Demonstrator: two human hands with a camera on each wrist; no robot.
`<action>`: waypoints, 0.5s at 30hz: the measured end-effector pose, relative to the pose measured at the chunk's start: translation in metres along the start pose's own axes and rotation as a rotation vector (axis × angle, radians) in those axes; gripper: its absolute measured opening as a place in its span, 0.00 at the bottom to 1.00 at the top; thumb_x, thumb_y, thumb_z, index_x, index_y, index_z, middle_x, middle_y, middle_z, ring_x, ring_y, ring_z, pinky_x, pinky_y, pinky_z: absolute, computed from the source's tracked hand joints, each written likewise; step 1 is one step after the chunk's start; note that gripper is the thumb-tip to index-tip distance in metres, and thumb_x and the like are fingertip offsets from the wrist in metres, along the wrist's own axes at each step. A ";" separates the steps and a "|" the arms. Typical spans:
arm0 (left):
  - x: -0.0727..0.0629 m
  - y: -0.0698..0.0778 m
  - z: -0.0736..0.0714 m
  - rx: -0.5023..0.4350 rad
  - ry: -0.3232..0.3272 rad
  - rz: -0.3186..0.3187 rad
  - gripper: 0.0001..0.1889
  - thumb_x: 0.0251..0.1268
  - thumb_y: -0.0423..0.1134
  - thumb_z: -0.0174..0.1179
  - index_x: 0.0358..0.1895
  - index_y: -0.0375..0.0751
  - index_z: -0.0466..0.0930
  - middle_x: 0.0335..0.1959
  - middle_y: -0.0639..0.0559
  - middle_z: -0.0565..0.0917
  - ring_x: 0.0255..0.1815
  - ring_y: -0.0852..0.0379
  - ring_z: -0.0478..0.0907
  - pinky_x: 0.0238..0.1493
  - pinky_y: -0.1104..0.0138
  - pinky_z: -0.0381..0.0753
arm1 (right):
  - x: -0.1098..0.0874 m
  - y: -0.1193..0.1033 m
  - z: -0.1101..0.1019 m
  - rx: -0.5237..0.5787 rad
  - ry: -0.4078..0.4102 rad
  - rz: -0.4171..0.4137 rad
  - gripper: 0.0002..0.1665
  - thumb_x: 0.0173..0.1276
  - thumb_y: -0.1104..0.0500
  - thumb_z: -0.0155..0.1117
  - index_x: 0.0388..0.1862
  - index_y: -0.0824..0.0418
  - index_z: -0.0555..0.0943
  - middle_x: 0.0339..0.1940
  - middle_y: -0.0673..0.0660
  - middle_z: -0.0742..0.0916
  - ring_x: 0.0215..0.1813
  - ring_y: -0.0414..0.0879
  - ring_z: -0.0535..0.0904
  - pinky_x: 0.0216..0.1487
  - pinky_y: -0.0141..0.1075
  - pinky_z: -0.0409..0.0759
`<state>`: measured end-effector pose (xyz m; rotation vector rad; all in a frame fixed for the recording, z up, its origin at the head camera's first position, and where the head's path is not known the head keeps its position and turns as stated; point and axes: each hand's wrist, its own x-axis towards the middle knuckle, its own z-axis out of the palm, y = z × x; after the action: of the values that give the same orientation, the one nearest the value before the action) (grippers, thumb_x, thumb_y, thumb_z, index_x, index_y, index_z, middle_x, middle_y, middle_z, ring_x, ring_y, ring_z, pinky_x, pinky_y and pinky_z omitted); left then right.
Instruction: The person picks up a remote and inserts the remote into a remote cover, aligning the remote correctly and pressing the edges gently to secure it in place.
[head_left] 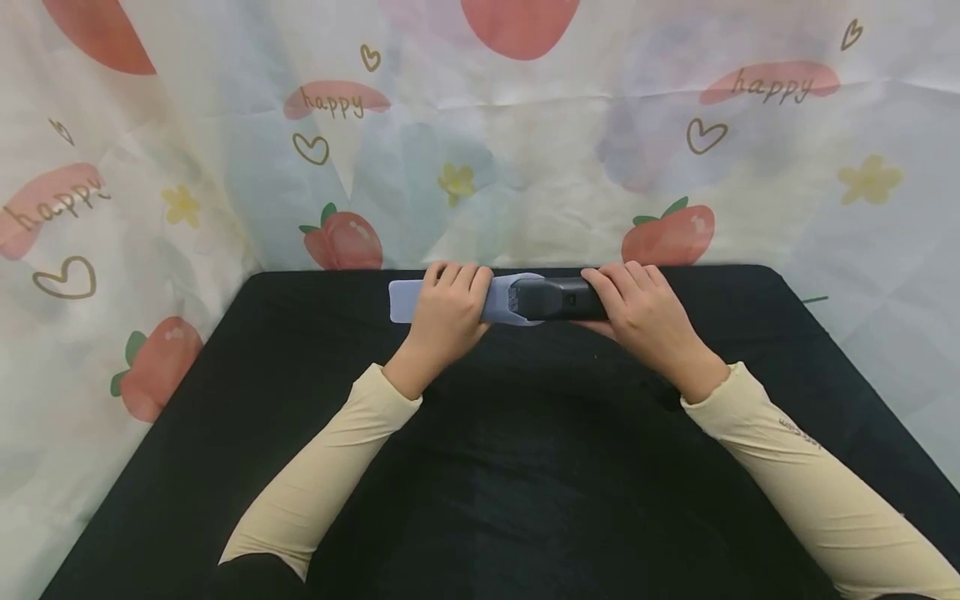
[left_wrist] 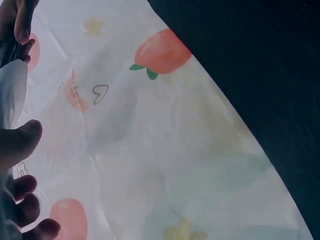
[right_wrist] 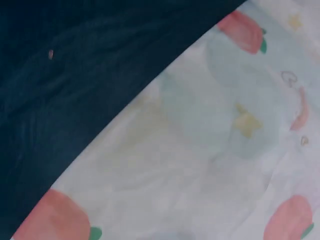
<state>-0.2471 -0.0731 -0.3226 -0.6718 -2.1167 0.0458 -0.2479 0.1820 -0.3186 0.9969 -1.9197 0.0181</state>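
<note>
Both hands hold a long, narrow object above the far part of the table. One end is a pale blue, flat-looking piece (head_left: pixel 504 302) and the other a black, handle-like part (head_left: pixel 551 298) with small printing near the join; its exact kind does not show. My left hand (head_left: pixel 450 304) grips the pale blue piece from above, its squared end sticking out to the left. The right hand (head_left: pixel 637 310) grips the black part's right end, hiding its tip. At the left edge of the left wrist view, my left thumb and fingers curl at the pale piece (left_wrist: pixel 14 90).
A black cloth covers the table (head_left: pixel 525 467). Behind and beside it hangs a pale curtain (head_left: pixel 540 167) printed with fruit, hearts and the word happy. A tiny speck (right_wrist: pixel 50 54) shows on the dark cloth in the right wrist view, where no hand appears.
</note>
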 end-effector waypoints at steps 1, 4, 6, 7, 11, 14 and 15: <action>0.000 0.000 0.000 0.006 0.009 0.002 0.14 0.47 0.40 0.66 0.36 0.39 0.76 0.30 0.48 0.81 0.35 0.50 0.78 0.48 0.59 0.72 | 0.000 -0.001 0.001 0.015 -0.002 0.000 0.31 0.56 0.50 0.70 0.48 0.72 0.74 0.35 0.66 0.80 0.31 0.59 0.73 0.33 0.48 0.73; 0.001 0.000 -0.001 0.034 0.023 0.015 0.09 0.47 0.36 0.62 0.33 0.38 0.74 0.25 0.49 0.78 0.33 0.51 0.78 0.47 0.60 0.73 | 0.001 -0.006 0.002 0.066 -0.035 0.013 0.33 0.49 0.53 0.75 0.46 0.73 0.74 0.34 0.66 0.80 0.31 0.58 0.75 0.35 0.47 0.75; 0.002 0.001 -0.002 0.046 0.026 0.017 0.08 0.48 0.35 0.59 0.33 0.38 0.75 0.24 0.49 0.78 0.32 0.51 0.78 0.47 0.60 0.73 | 0.002 -0.010 0.002 0.098 -0.052 0.040 0.36 0.43 0.55 0.79 0.46 0.73 0.74 0.34 0.65 0.80 0.32 0.57 0.75 0.37 0.46 0.76; 0.003 0.002 -0.003 0.050 0.026 0.019 0.07 0.49 0.34 0.58 0.33 0.38 0.75 0.25 0.49 0.78 0.32 0.51 0.78 0.47 0.60 0.73 | 0.002 -0.011 0.002 0.112 -0.050 0.050 0.36 0.41 0.56 0.80 0.45 0.73 0.74 0.34 0.65 0.80 0.32 0.57 0.75 0.38 0.46 0.76; 0.005 0.005 -0.004 0.046 0.021 0.038 0.05 0.53 0.33 0.55 0.33 0.37 0.75 0.25 0.49 0.78 0.33 0.51 0.78 0.48 0.60 0.74 | 0.005 -0.015 0.001 0.091 -0.003 0.047 0.37 0.38 0.59 0.80 0.46 0.73 0.74 0.34 0.65 0.80 0.32 0.58 0.73 0.37 0.46 0.75; 0.005 0.006 -0.003 0.030 0.021 0.046 0.04 0.56 0.33 0.52 0.33 0.37 0.75 0.25 0.49 0.77 0.32 0.51 0.77 0.48 0.60 0.73 | 0.008 -0.017 0.000 0.098 0.008 0.043 0.38 0.37 0.59 0.81 0.47 0.73 0.74 0.34 0.66 0.79 0.32 0.58 0.73 0.38 0.46 0.74; 0.005 0.007 -0.002 0.027 0.022 0.047 0.03 0.57 0.32 0.52 0.33 0.37 0.74 0.24 0.49 0.77 0.32 0.51 0.77 0.48 0.60 0.73 | 0.009 -0.017 0.000 0.107 0.001 0.048 0.39 0.36 0.59 0.81 0.47 0.73 0.74 0.35 0.65 0.79 0.33 0.58 0.73 0.38 0.46 0.74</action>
<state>-0.2449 -0.0657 -0.3198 -0.7025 -2.0753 0.0921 -0.2388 0.1649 -0.3176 1.0203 -1.9582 0.1506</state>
